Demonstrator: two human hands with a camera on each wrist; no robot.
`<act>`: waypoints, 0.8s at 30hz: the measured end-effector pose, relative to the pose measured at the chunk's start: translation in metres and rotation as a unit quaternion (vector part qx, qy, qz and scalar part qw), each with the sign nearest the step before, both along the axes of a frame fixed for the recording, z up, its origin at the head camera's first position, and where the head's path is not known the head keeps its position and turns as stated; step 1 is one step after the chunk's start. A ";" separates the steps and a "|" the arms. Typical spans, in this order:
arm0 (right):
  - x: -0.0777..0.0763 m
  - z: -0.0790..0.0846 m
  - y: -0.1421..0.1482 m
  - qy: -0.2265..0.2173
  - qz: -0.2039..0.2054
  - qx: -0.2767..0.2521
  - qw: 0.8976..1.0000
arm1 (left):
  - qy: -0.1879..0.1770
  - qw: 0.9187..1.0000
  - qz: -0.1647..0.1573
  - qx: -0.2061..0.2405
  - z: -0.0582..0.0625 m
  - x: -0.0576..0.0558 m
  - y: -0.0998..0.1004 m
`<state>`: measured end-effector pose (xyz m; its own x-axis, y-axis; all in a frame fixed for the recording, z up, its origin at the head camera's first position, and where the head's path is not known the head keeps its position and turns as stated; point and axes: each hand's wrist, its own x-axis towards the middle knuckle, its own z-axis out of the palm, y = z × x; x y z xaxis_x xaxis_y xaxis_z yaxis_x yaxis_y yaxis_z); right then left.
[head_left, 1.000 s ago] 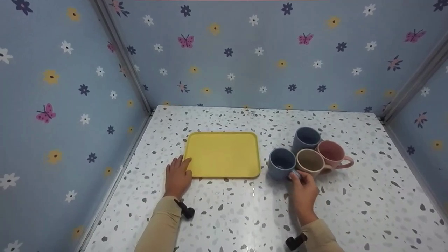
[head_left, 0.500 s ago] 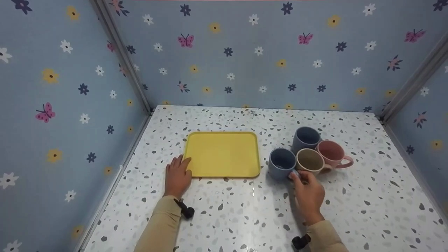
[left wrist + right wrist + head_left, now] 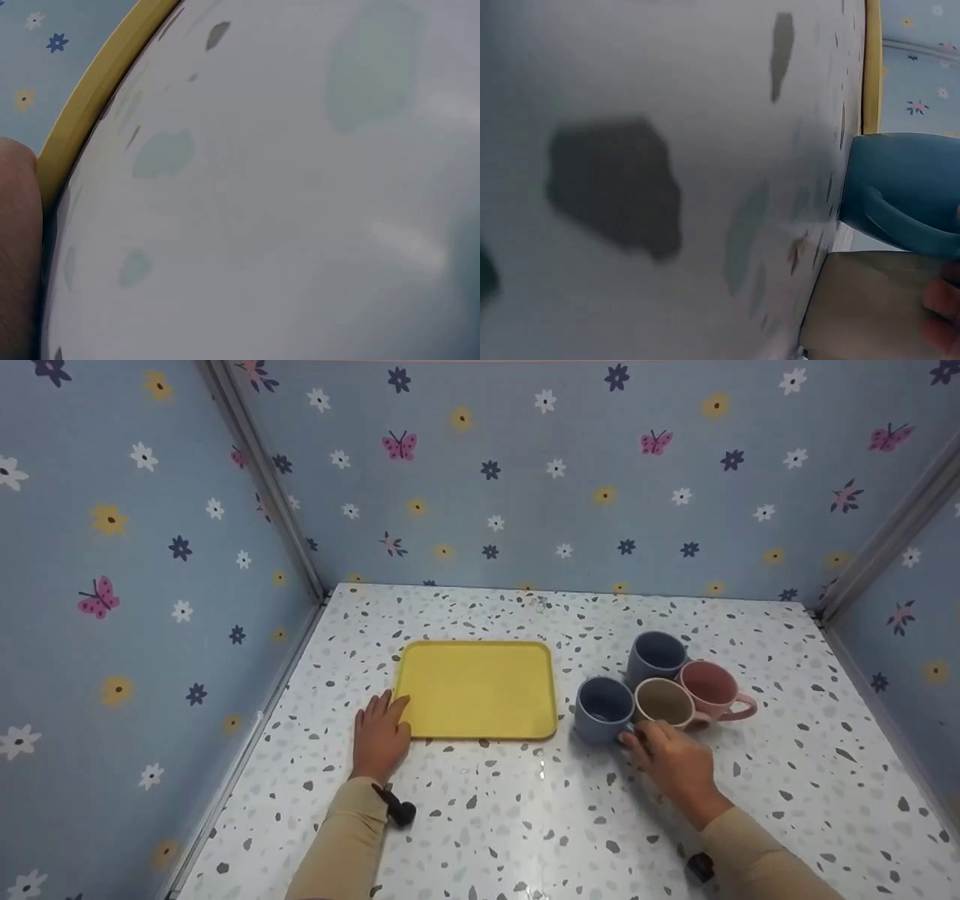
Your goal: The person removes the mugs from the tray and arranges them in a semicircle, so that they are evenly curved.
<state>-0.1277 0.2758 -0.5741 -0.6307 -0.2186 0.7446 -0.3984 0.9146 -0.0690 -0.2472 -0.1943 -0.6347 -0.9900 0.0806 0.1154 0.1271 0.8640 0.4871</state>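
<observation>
My right hand pinches the handle of a blue mug, which stands upright right of a yellow tray. In the right wrist view the mug's handle shows, with fingertips at the right edge, overlapping a beige mug. That beige mug stands close beside the blue one. My left hand rests at the tray's near left corner, fingers extended along its left edge. The left wrist view shows part of the hand against the tray's rim.
A second blue mug stands behind the beige one, and a pink mug stands to its right, its handle pointing right. All sit on a white speckled table. Flower-patterned walls rise at the back and both sides.
My right wrist and forearm have swung to the right, turning the hand about the mug's handle. The mugs, tray and left hand stay where they were.
</observation>
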 end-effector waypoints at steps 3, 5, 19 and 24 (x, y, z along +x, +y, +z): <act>-0.006 0.005 0.006 0.013 0.042 0.041 0.998 | 0.004 1.000 0.003 0.001 0.000 -0.001 -0.002; -0.012 0.008 0.008 0.032 0.064 0.069 0.995 | 0.004 1.000 0.007 0.003 0.000 -0.001 -0.003; -0.017 0.011 0.021 0.062 0.080 0.138 0.985 | 0.012 1.000 0.000 0.002 -0.006 -0.002 -0.002; -0.018 0.022 0.024 0.061 0.101 0.124 0.985 | 0.020 1.000 0.002 -0.004 -0.007 -0.003 -0.001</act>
